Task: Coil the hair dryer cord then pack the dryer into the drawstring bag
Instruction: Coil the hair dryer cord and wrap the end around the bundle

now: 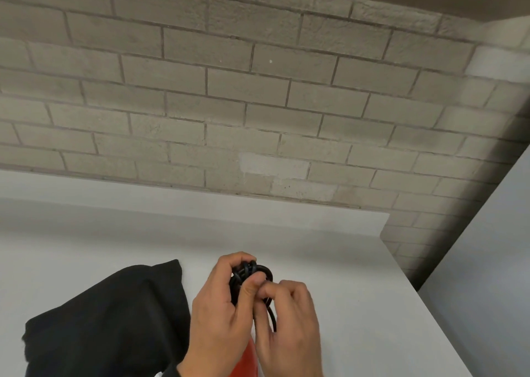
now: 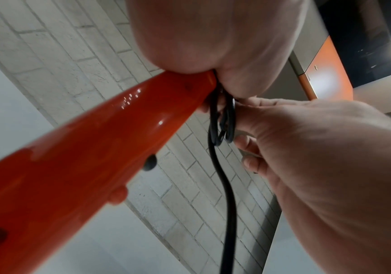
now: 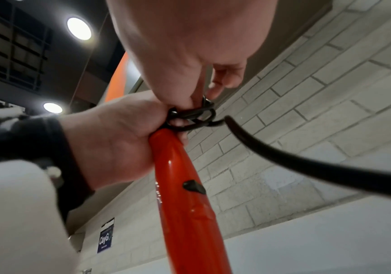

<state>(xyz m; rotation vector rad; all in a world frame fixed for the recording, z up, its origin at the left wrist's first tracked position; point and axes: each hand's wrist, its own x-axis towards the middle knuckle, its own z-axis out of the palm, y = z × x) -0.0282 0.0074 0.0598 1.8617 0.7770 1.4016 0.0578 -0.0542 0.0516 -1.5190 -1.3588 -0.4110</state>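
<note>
My left hand (image 1: 220,296) grips the end of the red hair dryer handle (image 2: 84,157) together with a small coil of black cord (image 1: 253,272) bunched at its top. My right hand (image 1: 289,310) pinches the cord right beside the coil, thumb and fingers curled on it. A loose length of cord (image 3: 307,166) trails away from the coil towards my right wrist. Only a sliver of the red dryer (image 1: 249,359) shows between my hands in the head view; its body is hidden. The black drawstring bag (image 1: 109,319) lies crumpled on the white table (image 1: 358,305), left of my hands.
A grey brick wall (image 1: 229,104) rises behind the table. The table's right edge runs diagonally at the right, with a pale panel (image 1: 493,262) beyond it. A dark sleeve (image 3: 56,148) covers my left wrist.
</note>
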